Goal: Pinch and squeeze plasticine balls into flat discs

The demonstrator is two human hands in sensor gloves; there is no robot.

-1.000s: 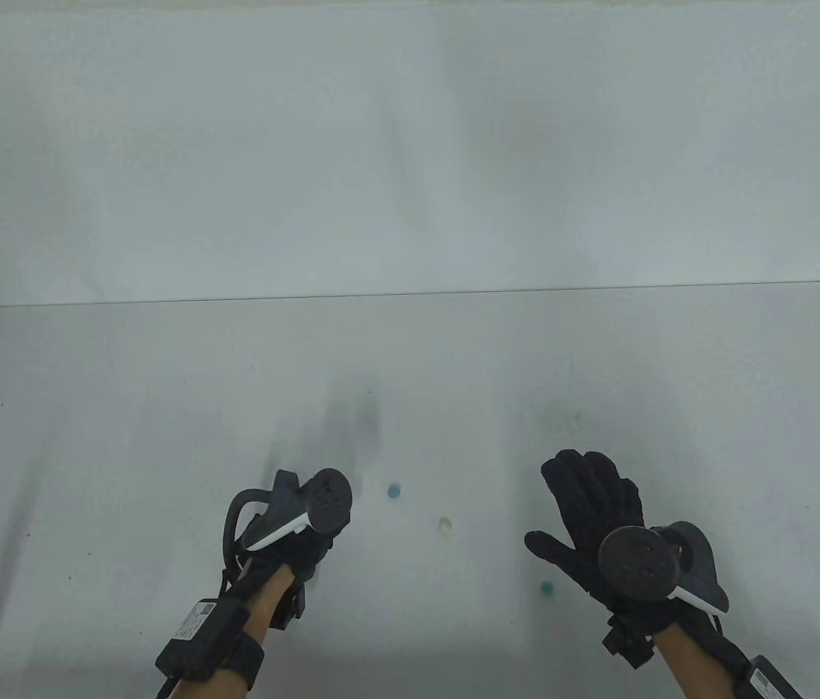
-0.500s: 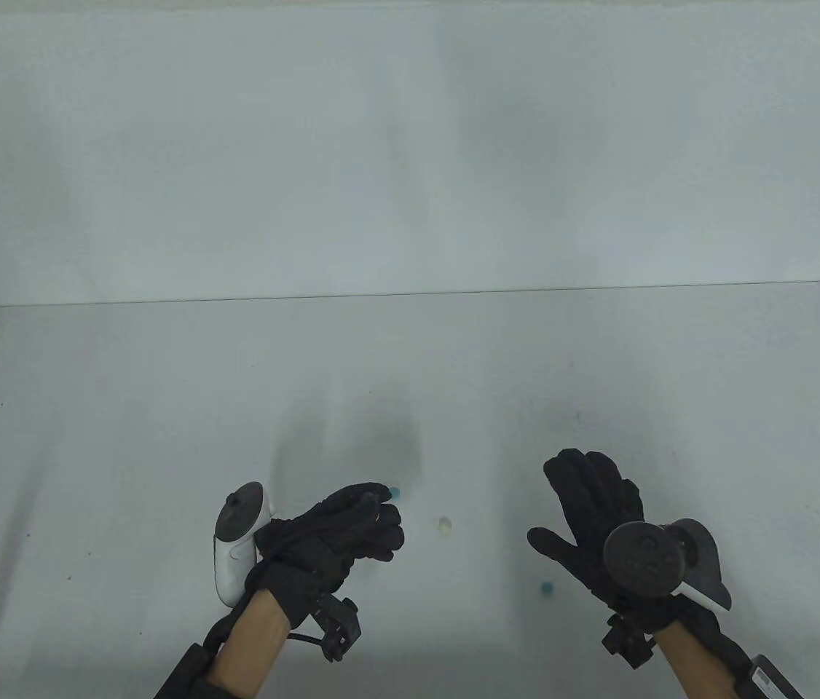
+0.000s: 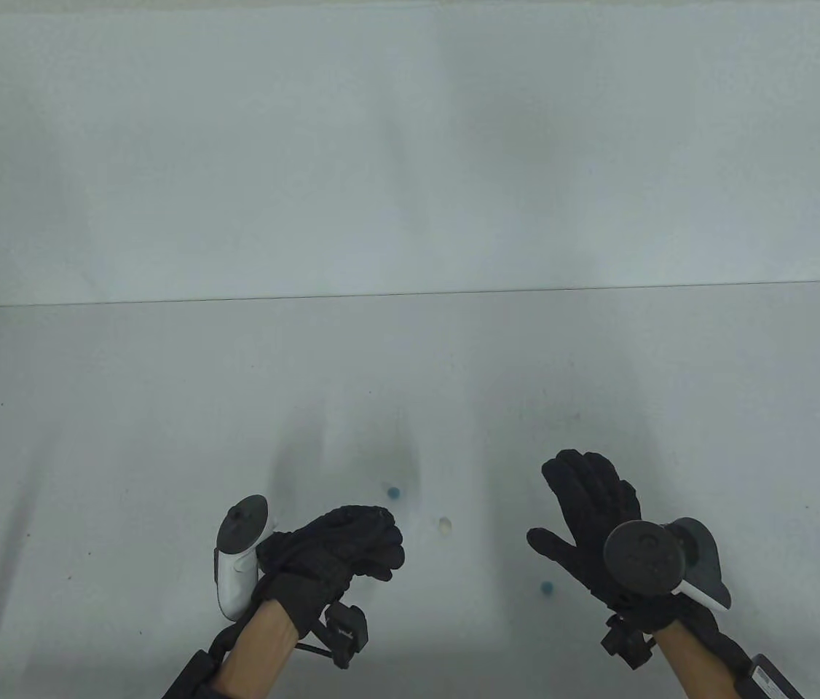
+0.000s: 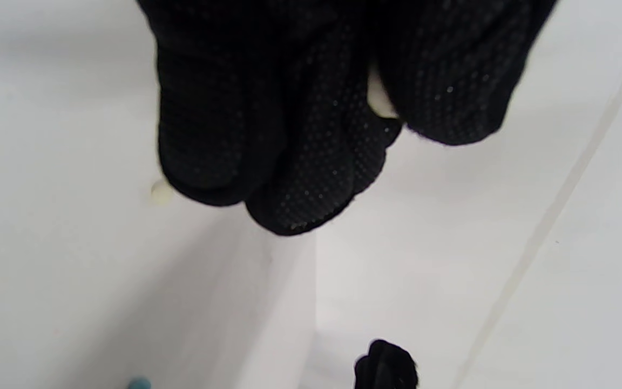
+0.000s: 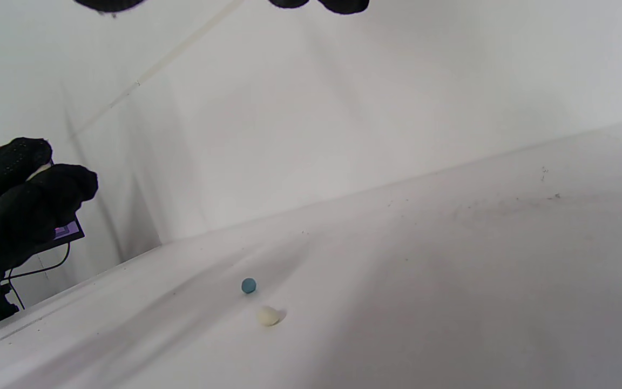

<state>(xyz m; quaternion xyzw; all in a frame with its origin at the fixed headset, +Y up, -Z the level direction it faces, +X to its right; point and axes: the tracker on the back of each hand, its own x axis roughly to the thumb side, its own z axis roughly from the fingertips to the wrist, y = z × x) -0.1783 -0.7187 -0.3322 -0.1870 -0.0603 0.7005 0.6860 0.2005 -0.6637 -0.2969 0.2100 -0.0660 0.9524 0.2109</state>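
left hand (image 3: 341, 557) pinches a pale plasticine piece (image 4: 378, 97) between thumb and fingers; right hand (image 3: 588, 513) spread, holding nothing

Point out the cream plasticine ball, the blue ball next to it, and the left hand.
cream plasticine ball (image 3: 444, 524), table view, its centre
blue ball (image 3: 393, 492), table view, its centre
left hand (image 3: 341, 550), table view, the curled gloved knuckles

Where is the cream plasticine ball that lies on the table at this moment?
In the table view the cream ball lies on the table between the hands, just right of the left hand, with a blue ball behind it to the left.
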